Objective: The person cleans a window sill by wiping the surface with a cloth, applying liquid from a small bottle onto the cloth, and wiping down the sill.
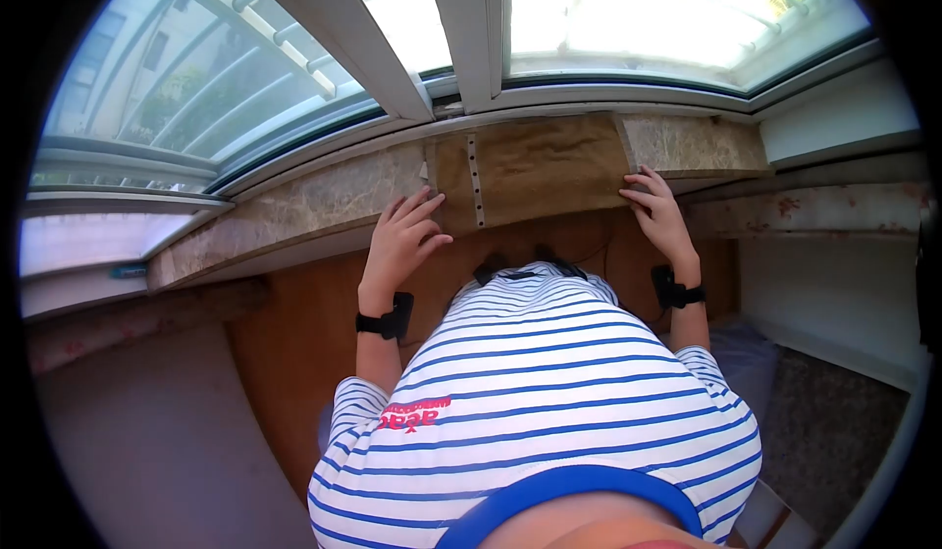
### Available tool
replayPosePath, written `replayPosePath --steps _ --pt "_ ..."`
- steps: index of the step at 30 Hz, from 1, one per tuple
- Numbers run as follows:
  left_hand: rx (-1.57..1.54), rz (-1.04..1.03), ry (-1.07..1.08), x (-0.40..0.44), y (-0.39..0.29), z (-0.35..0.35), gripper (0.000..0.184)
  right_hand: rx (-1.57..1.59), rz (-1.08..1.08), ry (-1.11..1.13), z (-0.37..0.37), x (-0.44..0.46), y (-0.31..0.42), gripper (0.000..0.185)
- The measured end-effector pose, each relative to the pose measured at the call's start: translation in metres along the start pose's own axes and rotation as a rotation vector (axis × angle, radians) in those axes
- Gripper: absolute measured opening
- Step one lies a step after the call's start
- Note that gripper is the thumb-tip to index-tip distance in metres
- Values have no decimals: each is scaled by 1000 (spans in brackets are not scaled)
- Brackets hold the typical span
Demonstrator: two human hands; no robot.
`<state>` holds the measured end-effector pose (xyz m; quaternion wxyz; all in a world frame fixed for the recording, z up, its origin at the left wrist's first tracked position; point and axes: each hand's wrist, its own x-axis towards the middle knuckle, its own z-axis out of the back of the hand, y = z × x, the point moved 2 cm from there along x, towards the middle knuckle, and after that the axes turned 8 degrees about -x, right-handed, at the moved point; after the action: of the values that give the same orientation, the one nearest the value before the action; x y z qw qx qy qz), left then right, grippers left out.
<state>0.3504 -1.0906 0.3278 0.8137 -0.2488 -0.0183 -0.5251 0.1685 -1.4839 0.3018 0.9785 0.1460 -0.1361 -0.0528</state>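
A brown cloth lies over the marble windowsill, its front edge reaching the sill's edge. Near its left side runs a pale strip with dark dots. My left hand is at the cloth's left edge, fingers spread and thumb apart, with the fingertips on or just over the fabric. At the right edge, my right hand has its fingers stretched out and apart, the tips touching or very near the cloth's corner. Neither hand is closed around anything. Each wrist wears a black band.
The marble windowsill curves across in front of me, below sliding window frames. Rolled floral fabric sits at the right, with a similar roll at the left. Wooden flooring shows below.
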Motion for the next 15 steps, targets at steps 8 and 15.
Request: replayPosePath --steps 8,15 --pt "-270 573 -186 62 44 -15 26 424 -302 -90 -6 76 -3 34" --pt "-104 532 -190 77 58 -58 23 159 -277 -144 -66 108 -35 21"
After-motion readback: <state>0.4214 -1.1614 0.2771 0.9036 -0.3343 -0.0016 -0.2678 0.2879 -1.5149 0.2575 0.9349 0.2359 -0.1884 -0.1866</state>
